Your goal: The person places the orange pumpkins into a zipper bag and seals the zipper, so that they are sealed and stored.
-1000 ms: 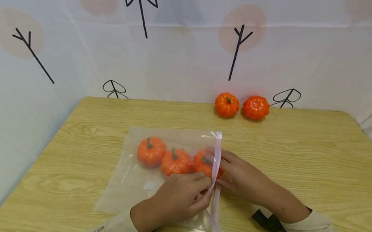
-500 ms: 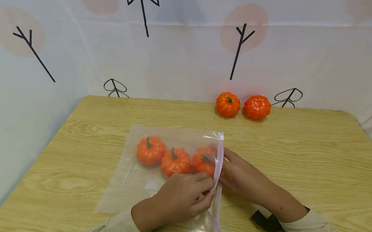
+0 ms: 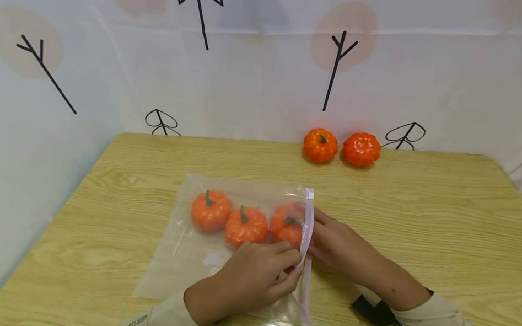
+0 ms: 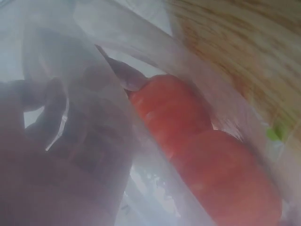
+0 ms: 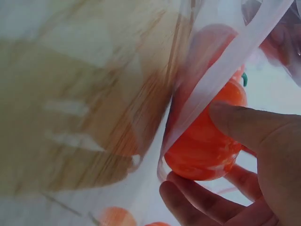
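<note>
A clear zip bag (image 3: 175,271) lies on the table, its pale lilac slider strip (image 3: 308,220) facing right. My left hand (image 3: 250,275) pinches the bag's edge at the mouth. Two small orange pumpkins with green stems, a left one (image 3: 210,211) and a middle one (image 3: 246,229), show through the film. My right hand (image 3: 336,246) reaches into the mouth, gripping a third pumpkin (image 3: 284,226) just inside. In the right wrist view its thumb (image 5: 235,120) lies on that pumpkin (image 5: 202,150), with fingers below. In the left wrist view the hazy film partly covers the pumpkin (image 4: 174,117).
Two more orange pumpkins, one stem up (image 3: 320,146) and one beside it (image 3: 361,150), stand at the table's back edge against a printed white cloth (image 3: 251,89). A black strap piece (image 3: 372,311) hangs under the right wrist. The wooden table (image 3: 433,220) extends to the right.
The third pumpkin has gone slightly farther left into the bag with my right hand, and the bag's mouth edge now covers more of it. My left hand keeps its hold.
</note>
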`<state>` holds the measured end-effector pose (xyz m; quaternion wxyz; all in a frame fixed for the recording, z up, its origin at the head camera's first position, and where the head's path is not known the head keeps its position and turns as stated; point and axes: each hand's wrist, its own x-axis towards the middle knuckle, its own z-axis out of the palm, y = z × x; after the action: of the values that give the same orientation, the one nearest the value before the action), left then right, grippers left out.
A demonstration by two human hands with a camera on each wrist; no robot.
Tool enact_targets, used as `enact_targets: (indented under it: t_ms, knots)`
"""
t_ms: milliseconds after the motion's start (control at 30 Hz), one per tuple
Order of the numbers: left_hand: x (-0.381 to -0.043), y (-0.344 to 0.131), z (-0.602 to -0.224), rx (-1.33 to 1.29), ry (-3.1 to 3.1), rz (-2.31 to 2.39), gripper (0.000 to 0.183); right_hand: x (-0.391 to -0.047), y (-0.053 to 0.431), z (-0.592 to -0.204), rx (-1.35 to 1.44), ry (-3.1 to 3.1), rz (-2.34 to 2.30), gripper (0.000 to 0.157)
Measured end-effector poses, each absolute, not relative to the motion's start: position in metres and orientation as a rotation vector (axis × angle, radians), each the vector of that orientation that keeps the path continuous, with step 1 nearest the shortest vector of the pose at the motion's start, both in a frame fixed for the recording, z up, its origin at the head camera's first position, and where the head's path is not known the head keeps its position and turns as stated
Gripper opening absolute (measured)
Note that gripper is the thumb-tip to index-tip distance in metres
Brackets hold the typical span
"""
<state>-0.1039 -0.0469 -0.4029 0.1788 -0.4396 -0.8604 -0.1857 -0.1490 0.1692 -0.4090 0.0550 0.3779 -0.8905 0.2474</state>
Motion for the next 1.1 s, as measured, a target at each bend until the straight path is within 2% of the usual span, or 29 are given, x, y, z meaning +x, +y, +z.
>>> enact_targets:
  t_ms: [167, 800, 1100]
  knots:
    - [-0.1032, -0.0476, -0.4034, -1.244, -2.427, -0.533, 0.015, -0.1482, 0.1677, -0.4094, 1.086, -2.767, 0.774, 0.064]
    - [-0.1035, -0.0469, -0.4034, -1.235, -2.417, -0.502, 0.016, -0.1495, 0.1681, -0.4115, 1.065, -2.789, 0.808, 0.056]
    - [-0.1031, -0.0473, -0.4045, -1.216, -2.469, -0.495, 0.013, -0.1512, 0.1678, -0.412, 1.069, -2.697, 0.759, 0.047]
